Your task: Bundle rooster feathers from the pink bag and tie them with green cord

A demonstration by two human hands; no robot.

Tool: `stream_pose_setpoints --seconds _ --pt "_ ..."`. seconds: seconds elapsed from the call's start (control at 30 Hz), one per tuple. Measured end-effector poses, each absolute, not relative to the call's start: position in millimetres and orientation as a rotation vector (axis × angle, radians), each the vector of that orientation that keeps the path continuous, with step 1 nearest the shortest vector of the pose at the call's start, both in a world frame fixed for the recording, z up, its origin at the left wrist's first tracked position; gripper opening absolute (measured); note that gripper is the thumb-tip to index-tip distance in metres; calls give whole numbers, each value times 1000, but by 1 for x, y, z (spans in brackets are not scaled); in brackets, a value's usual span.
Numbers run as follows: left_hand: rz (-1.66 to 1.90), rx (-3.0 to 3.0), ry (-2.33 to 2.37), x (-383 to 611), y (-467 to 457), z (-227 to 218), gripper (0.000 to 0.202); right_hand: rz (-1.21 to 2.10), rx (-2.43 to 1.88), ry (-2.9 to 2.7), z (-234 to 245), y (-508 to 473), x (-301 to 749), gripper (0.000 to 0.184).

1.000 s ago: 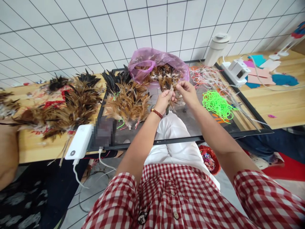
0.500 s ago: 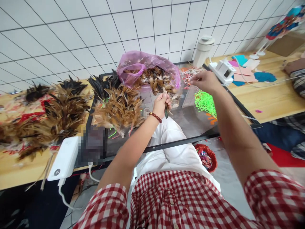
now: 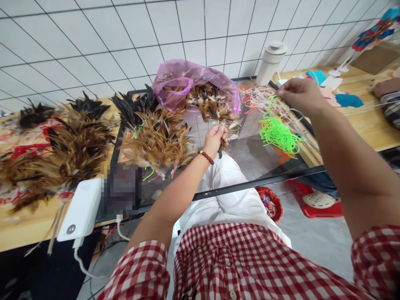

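My left hand (image 3: 216,141) is closed round a small bunch of feathers (image 3: 221,151), whose dark tips show below the fist and pale ends above it. Off to the right, my raised right hand (image 3: 300,95) pinches bright green string at its fingertips. Strands trail down from there to a tangled pile of green string (image 3: 279,135) on the dark-framed glass tabletop (image 3: 243,160). Thin white and pink strings (image 3: 258,98) lie just left of the right fingers. Behind my left hand sits an open purple plastic bag (image 3: 196,68) with brown feathers (image 3: 206,100) inside.
Brown and black feather bundles (image 3: 159,139) cover the tabletop's left side, with more feathers (image 3: 78,150) beyond. A white power bank (image 3: 81,210) lies at front left. A white bottle (image 3: 271,62) stands by the wall. Another person's arm (image 3: 387,89) rests far right. An orange basket (image 3: 276,204) is below.
My right hand has moved right and nearer, drawing green string up from the pile. My left hand still grips the feathers. The view has shifted slightly.
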State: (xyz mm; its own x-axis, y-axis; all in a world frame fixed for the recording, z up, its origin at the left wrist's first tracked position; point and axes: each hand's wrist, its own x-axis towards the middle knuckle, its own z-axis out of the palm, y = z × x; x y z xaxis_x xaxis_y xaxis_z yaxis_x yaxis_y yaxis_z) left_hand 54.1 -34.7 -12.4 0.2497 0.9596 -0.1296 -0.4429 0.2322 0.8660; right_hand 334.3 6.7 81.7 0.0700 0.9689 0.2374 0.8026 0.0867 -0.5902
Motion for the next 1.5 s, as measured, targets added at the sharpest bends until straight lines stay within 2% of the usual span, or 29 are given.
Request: stream_pose_setpoints --seconds 0.07,0.17,0.27,0.37,0.53,0.67,0.8,0.9,1.0,1.17,1.37,1.5 --pt "1108 830 782 54 -34 -13 32 398 -1864 -1751 104 -2 336 12" --pt "1116 847 760 54 -33 -15 31 265 -2073 -1834 132 -15 336 7" --pt "1115 848 755 54 -35 -13 30 109 -2137 -1910 150 -26 331 10" --pt "1104 840 787 54 -38 -9 30 88 -2204 -1880 158 -32 325 13" --pt "1126 844 801 53 -39 -6 28 93 -2260 -1942 146 -31 325 6" --pt "1120 860 809 52 -37 -9 29 110 -2125 -1642 124 -31 328 26" --pt "1128 867 834 52 -37 -9 28 -33 -2414 -1736 115 -34 336 16" --pt "1132 863 872 52 -38 -9 28 -2 -2211 -1572 121 -37 347 24" --pt "1133 864 866 52 -38 -8 28 117 -2189 -1619 123 -39 349 20" --pt "1155 865 837 50 -39 -6 27 -16 -1967 -1530 113 -41 329 29" --pt "1100 890 735 46 -48 9 26 297 -1741 -1742 103 -50 286 8" --pt "931 959 647 46 -57 12 26 515 -1561 -1853 83 -52 245 14"
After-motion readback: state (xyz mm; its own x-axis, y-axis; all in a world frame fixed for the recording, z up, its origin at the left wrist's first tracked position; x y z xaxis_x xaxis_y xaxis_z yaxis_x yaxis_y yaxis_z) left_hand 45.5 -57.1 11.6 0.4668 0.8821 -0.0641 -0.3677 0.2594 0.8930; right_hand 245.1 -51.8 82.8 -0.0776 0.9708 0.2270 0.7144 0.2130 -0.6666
